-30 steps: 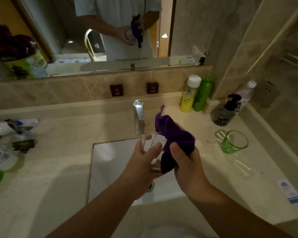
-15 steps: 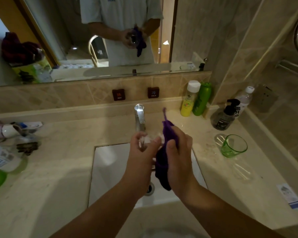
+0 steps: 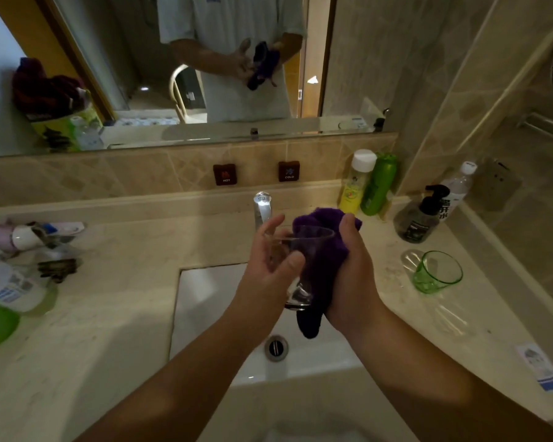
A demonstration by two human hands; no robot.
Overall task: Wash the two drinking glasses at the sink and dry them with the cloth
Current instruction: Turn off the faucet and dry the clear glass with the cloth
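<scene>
Left hand (image 3: 270,263): I see it wrapped round the clear glass (image 3: 300,266), thumb across the near side, fingers curled behind the far side.
Right hand (image 3: 348,275): I read it as clenched on the purple cloth (image 3: 324,250), thumb up by the top of the bundle, fingers hidden behind the fabric.
Clear glass: held above the sink (image 3: 205,301), tilted, rim up and away from me, thick base low near the left wrist; the cloth touches its right side and shows dark through the wall.
Cloth: bunched between the right palm and the glass; one tail hangs down below the hands over the basin, near the drain (image 3: 276,347) but apart from it.
Green glass (image 3: 436,271): upright on the counter (image 3: 109,346), right of the sink, well apart from both hands.
Tap (image 3: 262,208): just behind the left hand's fingertips; I cannot tell whether water runs.
Bottles: a yellow bottle (image 3: 353,183) and a green bottle (image 3: 379,185) stand touching at the back wall; a dark pump bottle (image 3: 417,218) and a clear water bottle (image 3: 454,193) stand in the right corner.
Counter, left side: toiletries lie in a loose heap (image 3: 29,250).
Mirror (image 3: 77,59): shows the person's torso with both hands and the cloth.
</scene>
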